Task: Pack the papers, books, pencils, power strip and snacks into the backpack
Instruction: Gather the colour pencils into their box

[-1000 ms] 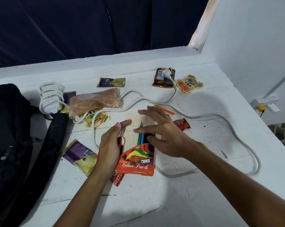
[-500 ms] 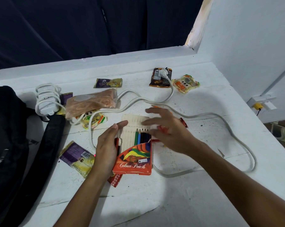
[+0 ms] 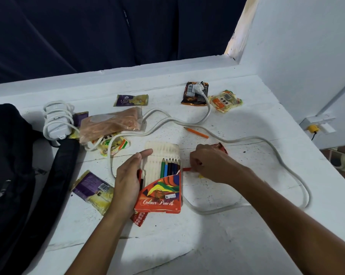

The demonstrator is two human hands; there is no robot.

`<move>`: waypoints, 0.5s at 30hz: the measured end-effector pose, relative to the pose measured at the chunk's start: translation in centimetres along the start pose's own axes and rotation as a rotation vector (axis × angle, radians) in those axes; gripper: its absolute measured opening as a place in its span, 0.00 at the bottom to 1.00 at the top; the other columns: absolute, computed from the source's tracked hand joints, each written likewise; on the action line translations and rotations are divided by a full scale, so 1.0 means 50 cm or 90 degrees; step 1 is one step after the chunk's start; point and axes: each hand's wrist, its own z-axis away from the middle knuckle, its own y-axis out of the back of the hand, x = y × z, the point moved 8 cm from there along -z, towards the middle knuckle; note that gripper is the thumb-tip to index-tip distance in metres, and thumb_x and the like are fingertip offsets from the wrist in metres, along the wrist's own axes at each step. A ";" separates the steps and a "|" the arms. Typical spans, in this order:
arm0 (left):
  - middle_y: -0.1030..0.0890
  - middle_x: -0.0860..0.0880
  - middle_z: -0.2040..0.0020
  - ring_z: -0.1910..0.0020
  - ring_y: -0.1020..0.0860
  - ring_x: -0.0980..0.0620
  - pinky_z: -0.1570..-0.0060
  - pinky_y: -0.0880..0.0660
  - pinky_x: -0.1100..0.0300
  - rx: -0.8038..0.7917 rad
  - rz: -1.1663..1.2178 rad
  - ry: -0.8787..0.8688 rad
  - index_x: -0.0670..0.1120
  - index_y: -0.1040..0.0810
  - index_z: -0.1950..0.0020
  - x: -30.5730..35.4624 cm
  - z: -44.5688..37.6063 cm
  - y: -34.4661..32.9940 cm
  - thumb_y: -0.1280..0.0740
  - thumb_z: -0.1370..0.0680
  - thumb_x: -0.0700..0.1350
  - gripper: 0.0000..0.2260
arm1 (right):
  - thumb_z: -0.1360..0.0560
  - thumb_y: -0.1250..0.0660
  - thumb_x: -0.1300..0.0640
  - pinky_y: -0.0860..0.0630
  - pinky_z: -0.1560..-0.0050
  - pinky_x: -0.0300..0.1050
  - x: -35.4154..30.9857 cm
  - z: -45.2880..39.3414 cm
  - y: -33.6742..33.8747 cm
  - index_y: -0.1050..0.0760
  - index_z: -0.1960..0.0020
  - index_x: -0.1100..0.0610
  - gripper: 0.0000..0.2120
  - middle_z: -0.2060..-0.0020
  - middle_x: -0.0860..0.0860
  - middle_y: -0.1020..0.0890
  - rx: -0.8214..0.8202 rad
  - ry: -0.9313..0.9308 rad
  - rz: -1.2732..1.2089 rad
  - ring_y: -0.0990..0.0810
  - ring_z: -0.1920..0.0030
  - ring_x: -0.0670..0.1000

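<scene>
While the backpack [image 3: 13, 175] is sitting at nine o'clock with nothing visibly packed, the power strip [image 3: 56, 124] is still lying outside it, cord sprawling, snacks scattered around. At centre, the left hand [image 3: 128, 181], fingers straight, is bracing the pencil box [image 3: 161, 187]; the right hand [image 3: 213, 165] is pinching a red pencil [image 3: 186, 169] at three o'clock. An orange pencil [image 3: 196, 132] is waiting at one o'clock.

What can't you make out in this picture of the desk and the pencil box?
- Backpack, head view: cut off by the left edge; whether it is open cannot be told.
- Red pencil: mostly hidden under the right hand.
- Red wrapper: mostly covered by the pencil box.
</scene>
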 end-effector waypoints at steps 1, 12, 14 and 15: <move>0.16 0.56 0.47 0.45 0.18 0.49 0.50 0.20 0.54 -0.002 0.013 0.004 0.50 0.16 0.45 -0.002 -0.001 0.002 0.45 0.16 0.50 0.17 | 0.21 0.39 0.60 0.31 0.58 0.39 -0.002 -0.002 0.006 0.26 0.56 0.54 0.06 0.57 0.48 0.26 0.011 -0.001 -0.010 0.26 0.56 0.48; 0.15 0.61 0.56 0.55 0.16 0.56 0.63 0.20 0.63 -0.013 0.007 -0.002 0.48 0.18 0.45 0.009 -0.003 0.017 0.47 0.16 0.49 0.18 | 0.24 0.32 0.60 0.29 0.53 0.47 -0.062 0.005 0.109 0.19 0.44 0.58 0.10 0.56 0.51 0.16 0.311 0.100 -0.045 0.25 0.51 0.53; 0.15 0.55 0.50 0.53 0.16 0.53 0.61 0.19 0.61 -0.021 0.000 0.005 0.49 0.17 0.45 0.003 -0.003 0.018 0.47 0.16 0.50 0.18 | 0.26 0.31 0.60 0.25 0.55 0.54 -0.063 0.008 0.118 0.18 0.48 0.58 0.08 0.57 0.52 0.15 0.373 0.103 -0.021 0.24 0.52 0.56; 0.16 0.51 0.47 0.51 0.16 0.50 0.60 0.19 0.59 -0.027 -0.005 0.012 0.50 0.16 0.45 -0.002 -0.001 0.016 0.46 0.16 0.51 0.18 | 0.26 0.31 0.60 0.25 0.55 0.54 -0.072 0.009 0.120 0.18 0.48 0.57 0.07 0.57 0.51 0.15 0.379 0.126 -0.020 0.24 0.52 0.56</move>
